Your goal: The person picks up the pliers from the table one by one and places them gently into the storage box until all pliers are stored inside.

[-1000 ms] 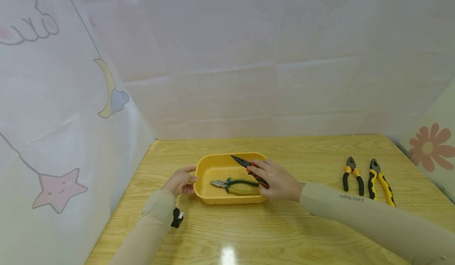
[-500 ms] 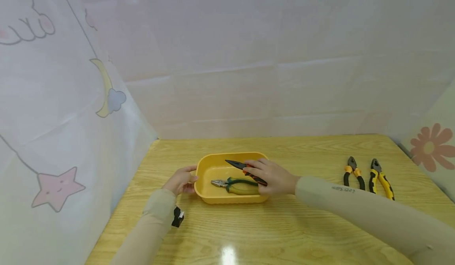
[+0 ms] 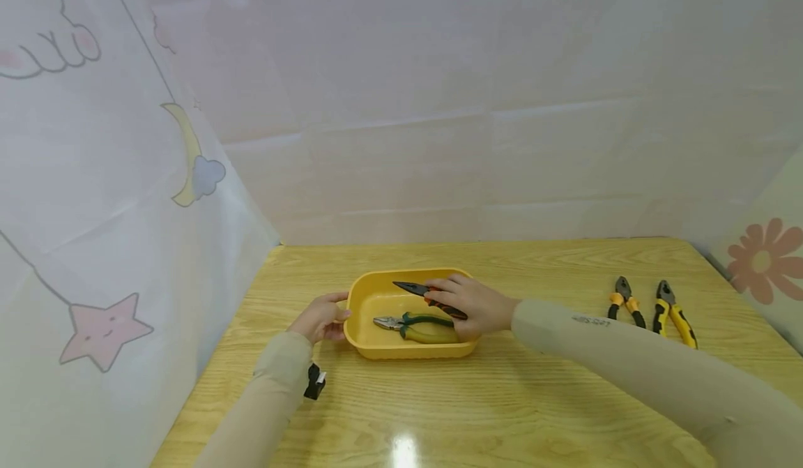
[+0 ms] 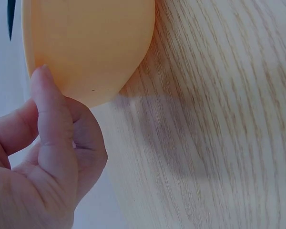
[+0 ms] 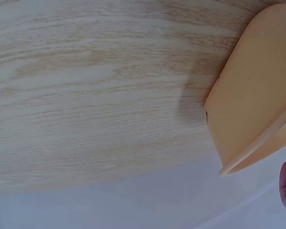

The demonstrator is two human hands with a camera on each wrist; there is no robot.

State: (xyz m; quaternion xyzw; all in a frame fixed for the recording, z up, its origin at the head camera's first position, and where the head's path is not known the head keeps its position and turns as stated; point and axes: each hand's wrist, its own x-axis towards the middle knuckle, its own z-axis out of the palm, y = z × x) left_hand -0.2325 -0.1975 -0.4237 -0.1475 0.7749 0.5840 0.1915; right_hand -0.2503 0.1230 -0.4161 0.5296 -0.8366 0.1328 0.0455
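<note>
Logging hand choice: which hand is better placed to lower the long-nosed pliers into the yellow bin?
Likely the right hand: it holds the long-nosed pliers over the yellow bin, while the left hand grips the bin itself.

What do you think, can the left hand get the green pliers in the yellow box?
Probably yes, if the left hand lets go of the yellow box: the green pliers lie with their nose uncovered, pointing that way. The right hand is by the handles.

Here's the left arm (image 3: pixel 257 405) angled forward, left hand (image 3: pixel 321 319) pinching, fingers (image 4: pixel 90 152) bent; and the right arm (image 3: pixel 627 367) slants in long from the side, right hand (image 3: pixel 478 306) knuckles up, curled in a grip!
</note>
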